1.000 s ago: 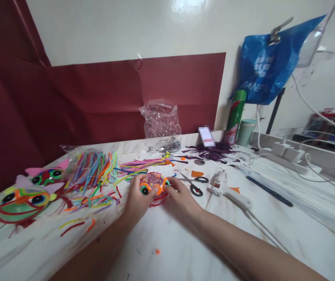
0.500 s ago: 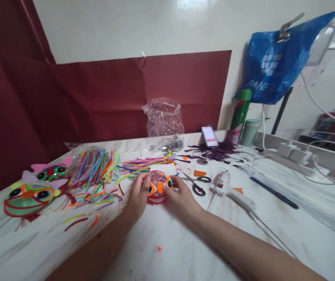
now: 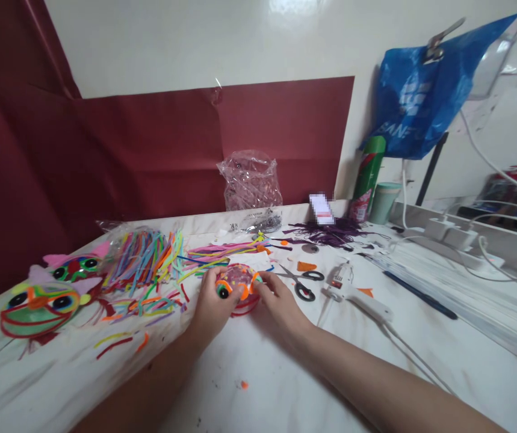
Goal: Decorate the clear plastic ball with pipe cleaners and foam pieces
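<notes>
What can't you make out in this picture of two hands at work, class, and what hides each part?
All in the head view:
- Decorated face: edges covered by the left hand and right hand.
- Phone: screen pixelated, unreadable.
- Glue gun: its cord runs out of sight at the right forearm.
- Clear strips: ends cut off by the right edge.
- Blue bag: lettering's end unclear among folds.

Changed hold on the mask [image 3: 241, 273].
The thumb of the left hand [image 3: 212, 305] lies on its front again; the nine-o'clock eye [image 3: 222, 291], half-covered before, shows clearly.
</notes>
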`<action>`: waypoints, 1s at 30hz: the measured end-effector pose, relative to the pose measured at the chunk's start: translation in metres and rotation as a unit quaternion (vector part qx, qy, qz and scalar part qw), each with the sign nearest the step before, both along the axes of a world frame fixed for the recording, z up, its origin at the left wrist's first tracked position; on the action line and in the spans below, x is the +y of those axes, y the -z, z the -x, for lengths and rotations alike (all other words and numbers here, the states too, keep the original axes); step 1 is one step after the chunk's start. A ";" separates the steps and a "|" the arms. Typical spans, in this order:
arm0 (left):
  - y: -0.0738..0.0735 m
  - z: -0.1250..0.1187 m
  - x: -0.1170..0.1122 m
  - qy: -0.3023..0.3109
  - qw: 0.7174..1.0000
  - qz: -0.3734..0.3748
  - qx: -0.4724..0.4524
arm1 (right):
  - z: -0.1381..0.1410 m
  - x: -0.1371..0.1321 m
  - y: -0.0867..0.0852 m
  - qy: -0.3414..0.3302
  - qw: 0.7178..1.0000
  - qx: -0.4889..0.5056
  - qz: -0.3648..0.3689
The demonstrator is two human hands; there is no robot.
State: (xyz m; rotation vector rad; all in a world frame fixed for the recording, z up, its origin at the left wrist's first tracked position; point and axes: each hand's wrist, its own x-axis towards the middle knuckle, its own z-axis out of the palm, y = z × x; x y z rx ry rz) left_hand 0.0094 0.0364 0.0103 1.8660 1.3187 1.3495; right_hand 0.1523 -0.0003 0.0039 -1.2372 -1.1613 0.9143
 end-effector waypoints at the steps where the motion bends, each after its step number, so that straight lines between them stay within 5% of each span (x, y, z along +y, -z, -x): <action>1: 0.000 0.000 0.000 0.000 1.000 0.000 0.004 | -0.001 0.000 0.000 -0.005 1.000 0.002 -0.001; 12: 0.002 0.002 0.001 0.006 1.000 -0.004 -0.001 | -0.005 0.001 0.003 -0.017 1.000 0.005 -0.004; 16: 0.004 0.003 0.002 0.008 1.000 -0.018 0.008 | -0.004 -0.008 -0.002 0.069 0.985 -0.112 -0.113; 18: 0.005 0.004 0.002 0.009 0.999 -0.033 0.014 | -0.002 -0.012 -0.004 0.051 0.972 -0.171 -0.154; 21: 0.006 0.004 0.002 0.011 0.998 -0.052 0.023 | 0.002 -0.013 -0.003 0.014 0.971 -0.192 -0.144; 30: 0.011 0.007 0.004 0.036 0.992 -0.111 0.056 | 0.004 -0.009 -0.004 0.037 0.977 -0.167 -0.124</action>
